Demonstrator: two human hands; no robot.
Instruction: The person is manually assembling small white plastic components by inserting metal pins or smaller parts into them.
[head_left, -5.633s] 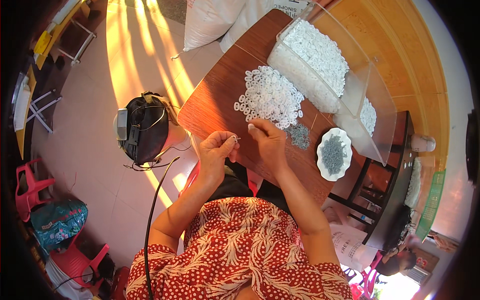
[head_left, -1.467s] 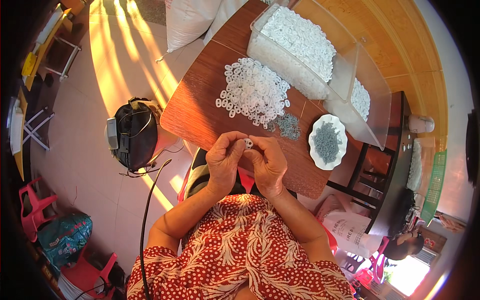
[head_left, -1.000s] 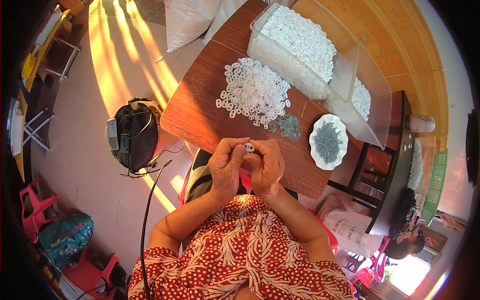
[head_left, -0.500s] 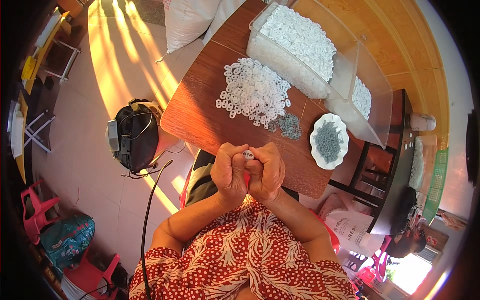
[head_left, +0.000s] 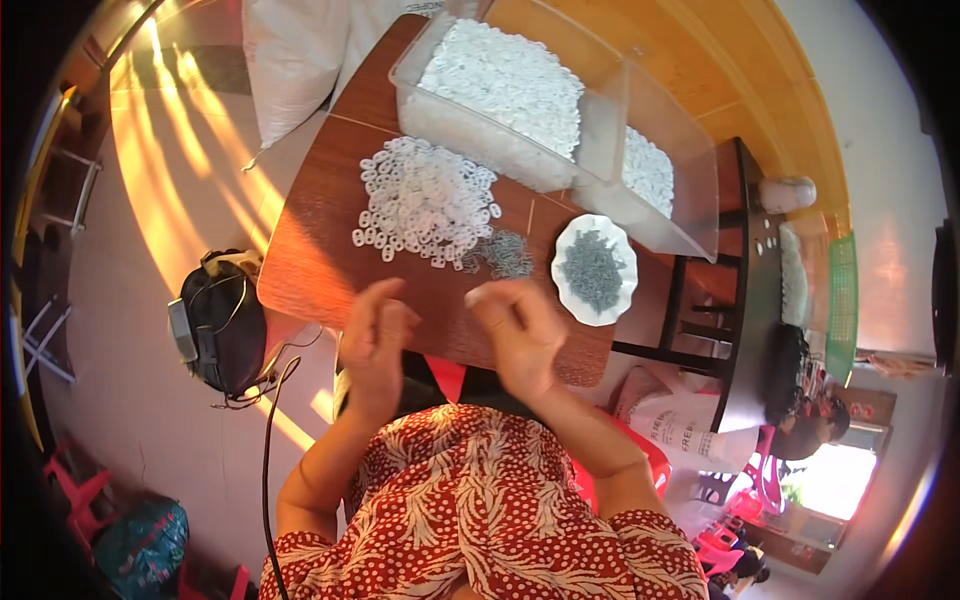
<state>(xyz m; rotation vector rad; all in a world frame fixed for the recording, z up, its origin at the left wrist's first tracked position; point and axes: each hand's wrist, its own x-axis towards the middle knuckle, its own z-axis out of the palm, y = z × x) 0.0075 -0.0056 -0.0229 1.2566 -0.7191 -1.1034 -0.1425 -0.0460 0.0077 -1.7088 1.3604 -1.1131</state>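
A person's left hand (head_left: pixel 375 335) and right hand (head_left: pixel 517 330) hover near the edge of a reddish-brown table (head_left: pixel 318 255), well apart from each other. Fingers are bent and blurred; I cannot tell whether either hand's fingertips meet or pinch anything.

A broad heap of white links (head_left: pixel 425 195) lies on the tabletop, at one o'clock from the left hand and eleven o'clock from the right. The left fingertips sit near its lower edge. The heap has no single long axis: its links point every way. Touching its lower right side is a small tangle of grey pieces (head_left: pixel 508 255), at twelve o'clock from the right hand, the nearer one.

At two o'clock from the right hand, a glossy white dish (head_left: pixel 592 318) with a scalloped rim holds more slim grey pieces. Beyond the heap, towards one o'clock, stands a clear, hard-walled bin (head_left: pixel 605 125), divided in two and filled with white pieces.

The links look like smooth plastic, oval with holes; the wood-look tabletop shows fine grain and a rounded corner.
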